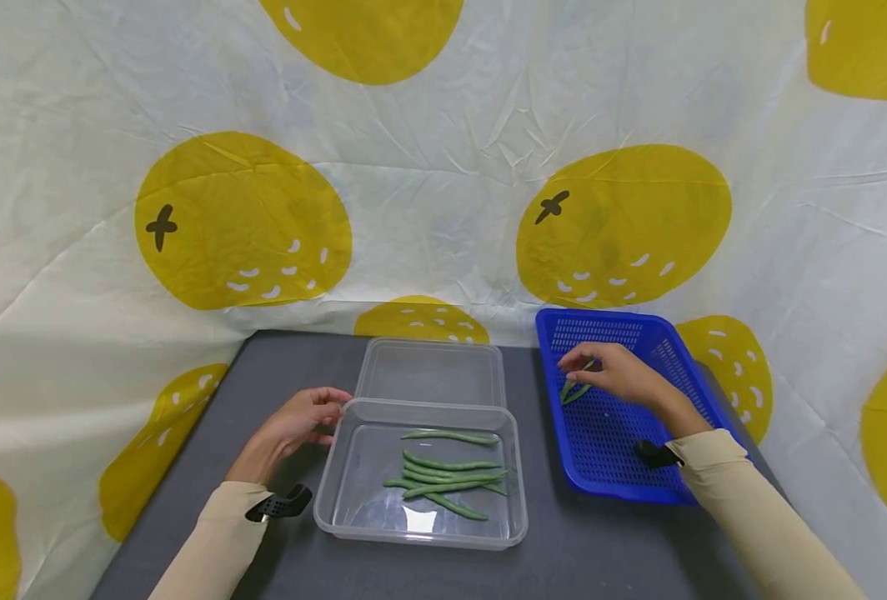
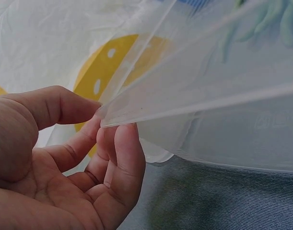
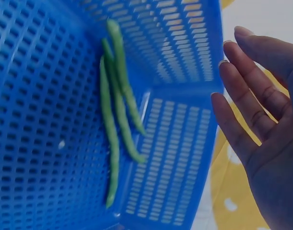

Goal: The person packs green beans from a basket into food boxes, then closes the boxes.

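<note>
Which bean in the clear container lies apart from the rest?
The farthest green bean, nearest the far wall of the clear container: a gap separates it from the others, which lie bunched, some crossing.

From the right wrist view we see three slender green beans [image 3: 118, 103] lying close together in a blue basket [image 3: 184, 94] with perforated walls, while our right hand [image 3: 275, 136], its fingers extended, appears by the basket's rim, whether touching we cannot tell, before a yellow-and-white cloth [image 3: 228, 184].
</note>
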`<state>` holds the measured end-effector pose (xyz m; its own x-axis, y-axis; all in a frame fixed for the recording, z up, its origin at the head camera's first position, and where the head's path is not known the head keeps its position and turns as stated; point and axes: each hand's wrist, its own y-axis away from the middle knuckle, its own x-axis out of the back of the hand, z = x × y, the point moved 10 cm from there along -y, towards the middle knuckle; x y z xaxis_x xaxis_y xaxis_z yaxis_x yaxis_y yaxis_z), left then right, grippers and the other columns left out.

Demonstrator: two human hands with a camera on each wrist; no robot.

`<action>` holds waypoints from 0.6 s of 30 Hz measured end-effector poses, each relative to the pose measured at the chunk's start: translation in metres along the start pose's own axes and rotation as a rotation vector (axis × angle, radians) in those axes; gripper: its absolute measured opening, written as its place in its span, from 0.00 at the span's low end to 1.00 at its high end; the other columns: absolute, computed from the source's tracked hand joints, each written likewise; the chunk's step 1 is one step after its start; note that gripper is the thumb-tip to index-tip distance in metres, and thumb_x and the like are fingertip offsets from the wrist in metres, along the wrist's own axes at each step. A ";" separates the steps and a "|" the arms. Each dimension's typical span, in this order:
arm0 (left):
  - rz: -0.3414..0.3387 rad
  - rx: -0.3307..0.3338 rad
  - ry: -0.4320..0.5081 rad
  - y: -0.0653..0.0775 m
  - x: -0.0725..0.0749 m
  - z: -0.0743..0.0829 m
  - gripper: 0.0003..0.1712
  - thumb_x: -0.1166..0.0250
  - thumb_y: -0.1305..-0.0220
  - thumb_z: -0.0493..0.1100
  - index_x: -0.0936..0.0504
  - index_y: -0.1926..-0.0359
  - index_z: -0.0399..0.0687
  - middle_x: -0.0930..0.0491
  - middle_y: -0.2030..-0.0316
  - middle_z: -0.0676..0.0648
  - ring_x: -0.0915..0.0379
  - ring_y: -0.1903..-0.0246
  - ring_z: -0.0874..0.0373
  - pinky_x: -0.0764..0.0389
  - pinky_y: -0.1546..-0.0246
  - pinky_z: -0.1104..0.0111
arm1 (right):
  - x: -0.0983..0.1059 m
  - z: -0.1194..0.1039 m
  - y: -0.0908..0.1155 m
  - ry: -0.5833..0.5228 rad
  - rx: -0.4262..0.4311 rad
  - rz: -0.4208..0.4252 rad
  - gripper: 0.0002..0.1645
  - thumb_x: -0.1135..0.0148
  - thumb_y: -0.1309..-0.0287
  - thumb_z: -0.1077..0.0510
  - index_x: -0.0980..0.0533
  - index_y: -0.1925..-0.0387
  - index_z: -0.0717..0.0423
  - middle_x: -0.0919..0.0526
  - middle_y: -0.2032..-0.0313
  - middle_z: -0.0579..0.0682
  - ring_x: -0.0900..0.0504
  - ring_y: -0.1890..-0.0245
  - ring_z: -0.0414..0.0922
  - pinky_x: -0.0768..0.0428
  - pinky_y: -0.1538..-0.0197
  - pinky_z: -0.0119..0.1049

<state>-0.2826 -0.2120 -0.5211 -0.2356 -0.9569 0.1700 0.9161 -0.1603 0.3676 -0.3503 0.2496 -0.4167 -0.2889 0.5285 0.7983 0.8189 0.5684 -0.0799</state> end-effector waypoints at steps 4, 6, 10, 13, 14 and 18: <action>0.008 0.006 0.002 0.000 0.001 -0.001 0.23 0.42 0.32 0.36 0.26 0.38 0.33 0.22 0.53 0.38 0.25 0.61 0.53 0.17 0.66 0.61 | 0.001 0.016 -0.002 0.002 -0.013 0.000 0.12 0.34 0.36 0.64 0.17 0.52 0.50 0.13 0.56 0.48 0.16 0.54 0.48 0.19 0.48 0.42; 0.008 0.006 0.002 -0.001 0.001 -0.001 0.23 0.42 0.32 0.36 0.26 0.38 0.33 0.22 0.53 0.38 0.25 0.61 0.53 0.17 0.66 0.62 | 0.001 0.024 -0.003 -0.005 -0.026 -0.002 0.13 0.34 0.36 0.65 0.17 0.52 0.51 0.13 0.56 0.49 0.16 0.54 0.49 0.18 0.47 0.45; 0.003 0.000 0.004 -0.002 0.000 -0.002 0.24 0.41 0.33 0.37 0.26 0.38 0.33 0.22 0.54 0.37 0.25 0.61 0.53 0.17 0.66 0.61 | 0.001 0.041 -0.003 0.011 -0.050 -0.011 0.14 0.35 0.37 0.68 0.17 0.51 0.55 0.13 0.56 0.50 0.15 0.53 0.53 0.18 0.48 0.48; 0.006 0.006 0.011 -0.003 0.001 -0.003 0.24 0.41 0.33 0.37 0.26 0.38 0.33 0.21 0.54 0.37 0.24 0.61 0.53 0.17 0.67 0.61 | 0.000 0.053 -0.002 0.013 -0.073 -0.022 0.14 0.36 0.37 0.70 0.17 0.51 0.57 0.13 0.55 0.54 0.15 0.51 0.56 0.18 0.47 0.50; -0.001 0.003 0.006 -0.003 0.000 -0.003 0.24 0.41 0.33 0.37 0.26 0.38 0.33 0.21 0.53 0.37 0.24 0.61 0.53 0.17 0.66 0.62 | 0.000 0.056 -0.002 0.011 -0.082 -0.024 0.14 0.36 0.37 0.70 0.17 0.51 0.57 0.13 0.55 0.55 0.15 0.51 0.57 0.19 0.47 0.52; -0.013 -0.001 0.004 -0.003 0.000 -0.003 0.25 0.41 0.33 0.37 0.27 0.37 0.32 0.21 0.53 0.36 0.23 0.61 0.53 0.17 0.66 0.61 | -0.004 0.069 0.000 0.014 -0.106 -0.044 0.13 0.35 0.37 0.69 0.18 0.51 0.60 0.14 0.53 0.61 0.16 0.50 0.60 0.22 0.44 0.59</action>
<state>-0.2839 -0.2120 -0.5252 -0.2462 -0.9556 0.1620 0.9134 -0.1729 0.3686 -0.3837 0.2914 -0.4613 -0.3195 0.4947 0.8082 0.8537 0.5205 0.0188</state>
